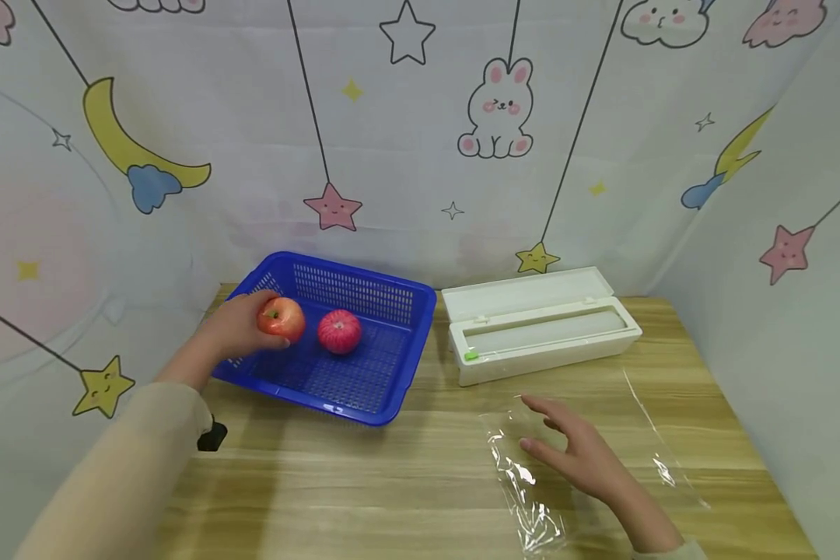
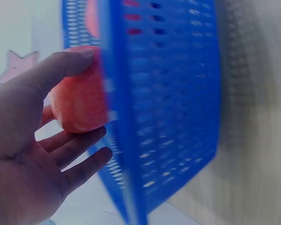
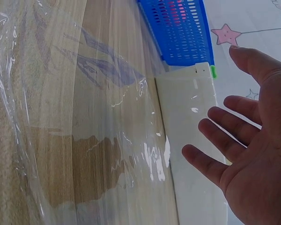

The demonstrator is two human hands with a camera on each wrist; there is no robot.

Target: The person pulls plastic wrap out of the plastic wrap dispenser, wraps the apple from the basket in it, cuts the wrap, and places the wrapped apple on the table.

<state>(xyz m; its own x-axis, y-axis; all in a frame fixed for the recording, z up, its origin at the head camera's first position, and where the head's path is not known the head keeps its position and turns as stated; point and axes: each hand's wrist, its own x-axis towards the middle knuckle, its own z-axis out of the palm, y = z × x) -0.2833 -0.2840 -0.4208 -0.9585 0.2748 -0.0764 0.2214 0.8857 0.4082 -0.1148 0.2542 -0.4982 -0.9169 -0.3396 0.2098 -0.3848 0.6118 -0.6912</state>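
My left hand (image 1: 241, 325) holds a red-orange apple (image 1: 284, 320) over the left side of a blue plastic basket (image 1: 392, 397). In the left wrist view the thumb lies across the apple (image 2: 82, 96), with fingers curled under it beside the basket rim (image 2: 119, 112). A second, darker pink-red round fruit (image 1: 339, 331) sits inside the basket. My right hand (image 1: 581, 451) hovers with spread fingers over a clear sheet of plastic wrap (image 1: 532, 498) on the table. Nothing is between its fingers. The right wrist view shows the wrap (image 3: 98, 154) wrinkled and shiny.
Behind the wrap stands a white cling-film dispenser (image 1: 546, 362), its lid (image 1: 525, 292) raised and a roll inside. A small green slider (image 1: 471, 355) sits at its left end. The wooden table (image 1: 364, 490) ends against a patterned cloth backdrop (image 1: 406, 140).
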